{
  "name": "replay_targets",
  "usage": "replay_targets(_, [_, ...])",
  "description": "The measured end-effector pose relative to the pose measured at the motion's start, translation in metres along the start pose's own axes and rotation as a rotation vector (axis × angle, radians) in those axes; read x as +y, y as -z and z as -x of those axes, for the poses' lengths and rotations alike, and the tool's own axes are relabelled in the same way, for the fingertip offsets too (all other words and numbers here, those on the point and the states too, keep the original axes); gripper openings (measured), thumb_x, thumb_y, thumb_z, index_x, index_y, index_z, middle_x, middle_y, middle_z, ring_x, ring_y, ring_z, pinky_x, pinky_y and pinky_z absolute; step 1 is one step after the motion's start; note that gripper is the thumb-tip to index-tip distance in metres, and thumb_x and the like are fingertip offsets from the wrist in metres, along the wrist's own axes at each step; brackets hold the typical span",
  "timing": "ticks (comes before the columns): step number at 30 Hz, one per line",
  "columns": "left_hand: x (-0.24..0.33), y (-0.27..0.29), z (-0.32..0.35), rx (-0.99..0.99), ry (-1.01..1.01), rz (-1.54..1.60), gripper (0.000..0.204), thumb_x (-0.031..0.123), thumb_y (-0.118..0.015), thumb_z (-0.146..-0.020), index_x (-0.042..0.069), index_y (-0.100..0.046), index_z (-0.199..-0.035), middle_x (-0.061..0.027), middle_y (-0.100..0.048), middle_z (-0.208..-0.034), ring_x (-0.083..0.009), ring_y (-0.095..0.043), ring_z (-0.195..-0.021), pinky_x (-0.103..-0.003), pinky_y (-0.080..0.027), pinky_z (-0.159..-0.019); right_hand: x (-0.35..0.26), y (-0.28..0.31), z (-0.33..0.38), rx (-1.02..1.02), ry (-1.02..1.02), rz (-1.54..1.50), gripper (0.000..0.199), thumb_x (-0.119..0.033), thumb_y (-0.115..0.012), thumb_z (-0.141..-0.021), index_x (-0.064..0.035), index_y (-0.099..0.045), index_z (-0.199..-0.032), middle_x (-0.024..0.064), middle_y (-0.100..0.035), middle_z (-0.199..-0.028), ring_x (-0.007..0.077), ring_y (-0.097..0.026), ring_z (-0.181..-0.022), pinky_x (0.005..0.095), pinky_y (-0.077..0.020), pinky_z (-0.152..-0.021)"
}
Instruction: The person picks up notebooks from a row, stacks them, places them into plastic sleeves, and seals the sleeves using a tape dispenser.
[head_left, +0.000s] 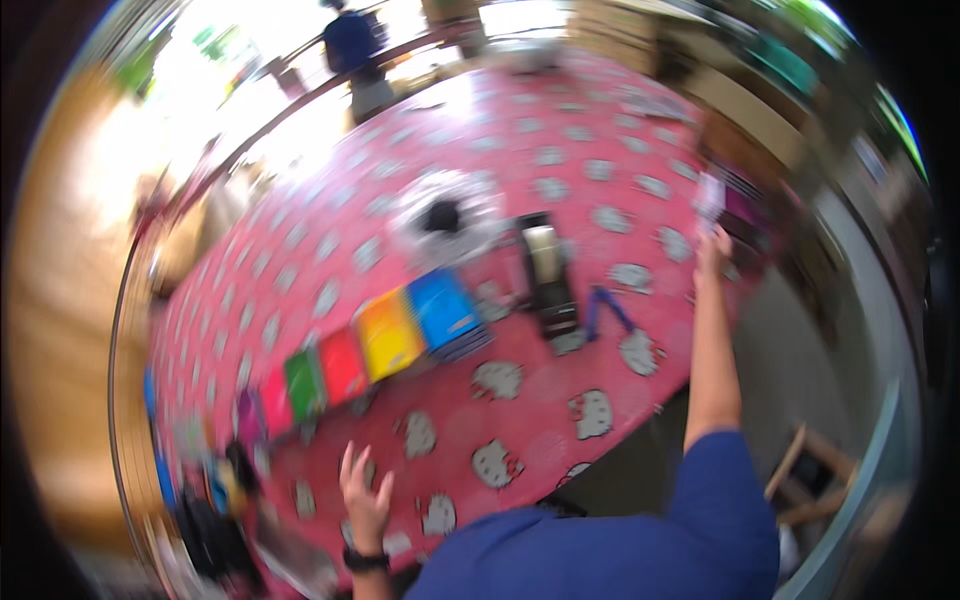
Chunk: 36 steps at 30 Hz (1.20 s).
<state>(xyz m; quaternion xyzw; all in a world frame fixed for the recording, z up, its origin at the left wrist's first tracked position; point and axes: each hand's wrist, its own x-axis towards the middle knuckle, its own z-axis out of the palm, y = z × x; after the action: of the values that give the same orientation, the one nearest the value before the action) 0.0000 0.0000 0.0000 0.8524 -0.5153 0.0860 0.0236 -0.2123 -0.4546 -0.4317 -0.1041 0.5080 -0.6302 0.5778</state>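
Note:
My left hand (367,505), with a dark band at its wrist, hovers over the near edge of the pink patterned tablecloth (545,425). Its fingers are spread and hold nothing. Stretched far out to the right, my right hand (714,252) is at a pale, flat item (711,197) beside a purple-and-dark stack (745,212). Blur hides whether its fingers grip that item. Between my hands lies a slanting row of colored notebooks: blue (443,306), yellow (390,334), red (343,364), green (305,383), pink (275,400) and purple (250,416).
Beyond the notebooks stand a black tape dispenser (552,290) and a roll of clear film (410,222) with a dark center. A blue V-shaped item (611,305) lies beside the dispenser. Cardboard boxes (745,105) are at the far right, a wooden stool (812,478) lower right.

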Motion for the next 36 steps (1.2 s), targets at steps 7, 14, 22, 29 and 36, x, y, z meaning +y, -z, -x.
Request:
replay_targets(7, [0.104,-0.233,0.082,0.441,0.351,0.581,0.017,0.012,-0.066,-0.074,0.006,-0.066,-0.091,-0.0095,-0.065,-0.087,-0.0267,-0.060,-0.086,-0.038,-0.046,-0.080,-0.116,-0.014,0.200,-1.592,0.144,0.696,0.010,-0.006,-0.059,-0.084,-0.0010,-0.065,-0.090,0.0042,-0.063,-0.081,0.0117,-0.059,-0.075,0.0245,-0.0475,-0.066])
replay_targets(14, [0.086,-0.241,0.246,0.689,1.042,0.609,0.009,0.009,-0.062,-0.081,0.005,-0.067,-0.087,-0.0094,-0.063,-0.077,-0.0238,-0.060,-0.072,-0.032,-0.047,-0.063,0.038,0.071,0.446,-2.683,0.484,0.704,0.016,-0.009,-0.068,-0.072,-0.0041,-0.062,-0.086,0.0098,-0.059,-0.083,0.0280,-0.056,-0.084,0.0360,-0.0475,-0.074])
replay_targets(22, [0.014,-0.264,0.328,0.396,0.954,0.239,0.041,0.015,-0.074,-0.067,0.012,-0.063,-0.107,-0.0046,-0.054,-0.124,-0.0238,-0.047,-0.115,-0.043,-0.032,-0.096,0.122,0.072,0.518,-2.986,0.592,0.747,0.035,-0.016,-0.074,-0.067,-0.0067,-0.060,-0.098,0.0100,-0.055,-0.097,0.0274,-0.053,-0.096,0.0363,-0.0465,-0.082])
replay_targets(29, [-0.061,-0.296,0.342,0.403,0.620,0.707,0.022,0.014,-0.068,-0.076,0.008,-0.067,-0.098,-0.0052,-0.068,-0.092,-0.0234,-0.062,-0.087,-0.034,-0.044,-0.085,0.119,0.060,0.481,-2.273,0.063,0.976,0.016,-0.012,-0.063,-0.084,-0.0044,-0.063,-0.099,-0.0012,-0.060,-0.083,0.0066,-0.050,-0.071,0.0225,-0.0420,-0.066])
replay_targets(36, [-0.055,-0.325,0.302,0.900,1.121,1.877,0.009,0.011,-0.063,-0.085,0.002,-0.063,-0.089,-0.0075,-0.067,-0.089,-0.0121,-0.062,-0.079,-0.026,-0.049,-0.073,0.109,0.068,0.504,-2.097,-0.107,0.991,0.028,-0.015,-0.060,-0.088,-0.0053,-0.055,-0.114,0.0014,-0.057,-0.105,0.0100,-0.052,-0.093,0.0263,-0.0433,-0.084])
